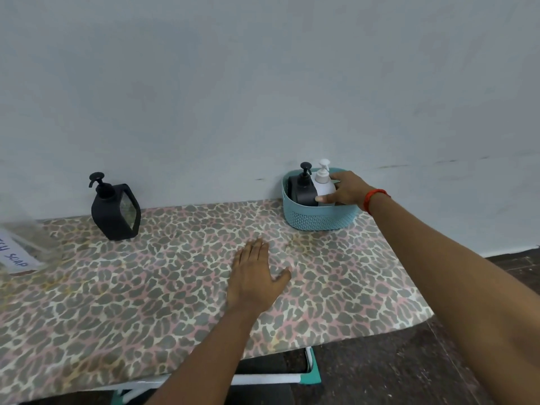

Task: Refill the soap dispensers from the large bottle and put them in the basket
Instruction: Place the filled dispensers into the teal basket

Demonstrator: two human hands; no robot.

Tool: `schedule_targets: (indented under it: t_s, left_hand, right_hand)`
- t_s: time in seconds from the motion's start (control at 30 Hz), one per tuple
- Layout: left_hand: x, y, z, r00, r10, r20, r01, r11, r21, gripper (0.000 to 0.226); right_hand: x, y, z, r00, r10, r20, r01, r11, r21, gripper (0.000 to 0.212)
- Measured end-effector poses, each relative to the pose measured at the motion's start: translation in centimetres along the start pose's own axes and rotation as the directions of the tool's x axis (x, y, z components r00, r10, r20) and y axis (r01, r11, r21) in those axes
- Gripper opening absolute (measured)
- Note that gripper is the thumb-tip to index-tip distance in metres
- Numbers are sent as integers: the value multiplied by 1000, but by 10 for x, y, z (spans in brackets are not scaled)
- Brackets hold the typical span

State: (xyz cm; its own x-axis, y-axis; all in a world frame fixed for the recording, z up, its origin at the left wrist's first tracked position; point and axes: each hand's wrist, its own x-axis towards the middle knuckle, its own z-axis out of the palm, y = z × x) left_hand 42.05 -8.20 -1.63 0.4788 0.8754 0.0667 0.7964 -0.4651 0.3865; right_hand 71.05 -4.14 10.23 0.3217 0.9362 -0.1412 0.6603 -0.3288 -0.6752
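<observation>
Head view: right hand (pixel 349 190) wrapped around white dispenser (pixel 323 185), upright inside teal basket (pixel 318 216) beside a black dispenser (pixel 302 190). Left hand (pixel 257 276) flat, fingers together, on leopard-print surface (pixel 146 287). Another black dispenser (pixel 115 210) stands far left. Labelled large bottle (pixel 20 249) at left edge, blurred.

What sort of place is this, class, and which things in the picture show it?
Probably a plain room at home or a makeshift work spot: a folding table under a leopard-print cover, set against a bare painted wall, with soap dispensers in a small blue basket.
</observation>
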Motion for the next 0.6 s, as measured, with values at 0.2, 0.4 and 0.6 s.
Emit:
schedule_targets:
  t_s: [0.2,0.4,0.6]
  left_hand:
    - [0,0,1,1000,0,-8,0,1000,1,90]
    - [1,0,1,1000,-7,0,7,1000,-5,89]
    - [0,2,-5,999,-11,34,12,1000,-9,91]
  right_hand:
    - [-7,-3,1,998,3,-70,-7,999,-48,61]
    - [-10,-7,3,995,55,-89,-66,990,-127,68]
    - [-47,-26,19,902,89,-421,-81,996,38,68]
